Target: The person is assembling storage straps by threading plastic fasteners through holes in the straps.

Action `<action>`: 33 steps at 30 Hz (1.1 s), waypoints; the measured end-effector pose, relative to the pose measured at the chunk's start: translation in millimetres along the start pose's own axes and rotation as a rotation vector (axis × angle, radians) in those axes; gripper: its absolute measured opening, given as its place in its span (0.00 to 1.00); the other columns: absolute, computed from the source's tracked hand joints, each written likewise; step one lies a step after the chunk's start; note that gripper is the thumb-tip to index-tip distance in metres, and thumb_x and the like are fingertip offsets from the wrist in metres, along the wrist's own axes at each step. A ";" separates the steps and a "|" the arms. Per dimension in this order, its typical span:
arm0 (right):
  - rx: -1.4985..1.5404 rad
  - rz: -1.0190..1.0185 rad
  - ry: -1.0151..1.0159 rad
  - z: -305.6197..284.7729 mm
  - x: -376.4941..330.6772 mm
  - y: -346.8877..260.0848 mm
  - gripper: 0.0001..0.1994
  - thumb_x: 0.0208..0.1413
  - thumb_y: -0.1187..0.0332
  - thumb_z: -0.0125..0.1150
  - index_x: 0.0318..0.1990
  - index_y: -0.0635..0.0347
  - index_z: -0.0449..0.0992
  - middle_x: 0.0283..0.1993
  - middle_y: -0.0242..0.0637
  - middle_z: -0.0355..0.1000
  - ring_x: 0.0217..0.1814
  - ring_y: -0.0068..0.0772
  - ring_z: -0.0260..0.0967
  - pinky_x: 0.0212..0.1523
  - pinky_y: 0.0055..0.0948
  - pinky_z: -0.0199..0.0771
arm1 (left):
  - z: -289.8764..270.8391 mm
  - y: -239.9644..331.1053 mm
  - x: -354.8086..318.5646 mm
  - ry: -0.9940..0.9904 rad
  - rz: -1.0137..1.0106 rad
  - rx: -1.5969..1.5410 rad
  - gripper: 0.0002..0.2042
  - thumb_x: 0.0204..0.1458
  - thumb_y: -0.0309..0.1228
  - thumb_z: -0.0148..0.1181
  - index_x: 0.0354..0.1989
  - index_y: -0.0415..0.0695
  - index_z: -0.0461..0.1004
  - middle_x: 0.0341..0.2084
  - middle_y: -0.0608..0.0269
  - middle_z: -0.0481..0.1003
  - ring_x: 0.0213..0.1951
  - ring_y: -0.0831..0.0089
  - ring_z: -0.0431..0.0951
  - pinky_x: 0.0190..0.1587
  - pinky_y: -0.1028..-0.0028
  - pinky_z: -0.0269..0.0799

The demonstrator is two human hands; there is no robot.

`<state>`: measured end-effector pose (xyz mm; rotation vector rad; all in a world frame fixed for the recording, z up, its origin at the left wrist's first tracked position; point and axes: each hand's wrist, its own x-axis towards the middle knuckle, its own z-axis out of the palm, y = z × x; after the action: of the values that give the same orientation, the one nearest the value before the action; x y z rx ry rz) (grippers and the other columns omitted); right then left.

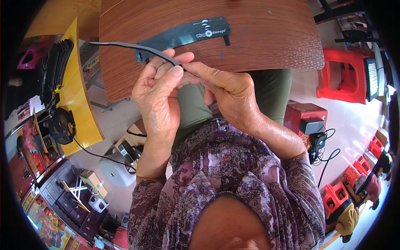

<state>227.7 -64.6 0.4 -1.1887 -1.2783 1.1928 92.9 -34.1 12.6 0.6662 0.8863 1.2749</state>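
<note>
My left hand (160,89) and my right hand (227,91) meet in front of my chest, above the near edge of a brown wooden table (266,37). Both pinch a thin black strap (129,46) that runs up and to the left from my fingertips. My left thumb and forefinger press on it; my right fingers grip its near end. A wider flat black strap piece (187,34) with white print lies on the table just beyond my hands.
A yellow table (81,108) at the left carries a stack of black straps (54,66) and a black round object (62,125). A red stool (343,75) and a red box (304,116) stand at the right. Cables, small boxes and more red stools sit on the floor.
</note>
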 end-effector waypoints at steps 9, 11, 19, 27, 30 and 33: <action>0.290 0.240 -0.061 -6.9 5.3 -4.0 0.15 0.54 0.78 0.51 0.48 0.56 0.74 0.31 0.30 0.74 0.20 0.14 0.58 0.21 0.15 0.62 | -3.3 0.0 2.0 -0.026 -0.027 0.001 0.13 0.49 0.18 0.52 0.44 0.30 0.65 0.37 0.41 0.73 0.33 0.63 0.77 0.35 0.70 0.78; 0.235 0.312 -0.075 -8.0 6.9 -3.4 0.14 0.54 0.77 0.51 0.48 0.56 0.74 0.30 0.30 0.74 0.20 0.14 0.58 0.21 0.15 0.62 | -6.8 0.8 1.6 -0.029 -0.048 -0.021 0.13 0.49 0.19 0.52 0.44 0.30 0.65 0.37 0.42 0.73 0.33 0.63 0.77 0.35 0.69 0.78; 0.089 0.258 -0.080 -2.7 -3.1 -11.9 0.15 0.52 0.81 0.51 0.47 0.58 0.75 0.21 0.25 0.65 0.20 0.15 0.59 0.22 0.15 0.60 | -10.3 4.3 3.9 0.058 -0.048 -0.035 0.08 0.51 0.24 0.55 0.39 0.37 0.67 0.29 0.49 0.76 0.31 0.64 0.78 0.32 0.73 0.74; 0.133 0.297 -0.056 -6.0 -14.3 -2.8 0.14 0.53 0.81 0.50 0.47 0.60 0.75 0.25 0.28 0.66 0.20 0.15 0.61 0.21 0.15 0.60 | -6.3 1.3 -1.5 -0.006 0.005 0.066 0.10 0.49 0.22 0.56 0.40 0.35 0.68 0.31 0.44 0.75 0.33 0.61 0.78 0.35 0.69 0.76; -0.012 0.246 -0.034 -2.7 -10.9 -0.8 0.15 0.53 0.80 0.51 0.47 0.59 0.74 0.23 0.27 0.66 0.20 0.15 0.61 0.21 0.15 0.60 | -8.9 5.4 -3.1 0.047 -0.074 0.148 0.10 0.49 0.22 0.56 0.40 0.36 0.68 0.31 0.44 0.75 0.32 0.62 0.78 0.32 0.70 0.76; 0.062 0.226 -0.039 -2.3 -7.1 -5.0 0.15 0.54 0.80 0.51 0.48 0.59 0.74 0.21 0.27 0.66 0.20 0.15 0.61 0.21 0.15 0.60 | -9.5 14.3 -5.1 0.014 -0.140 0.109 0.11 0.48 0.21 0.58 0.40 0.37 0.67 0.32 0.45 0.75 0.30 0.66 0.78 0.28 0.73 0.76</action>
<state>230.1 -71.8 5.2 -1.2957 -1.1489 1.4148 77.1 -36.9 20.5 0.6701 1.0017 1.1136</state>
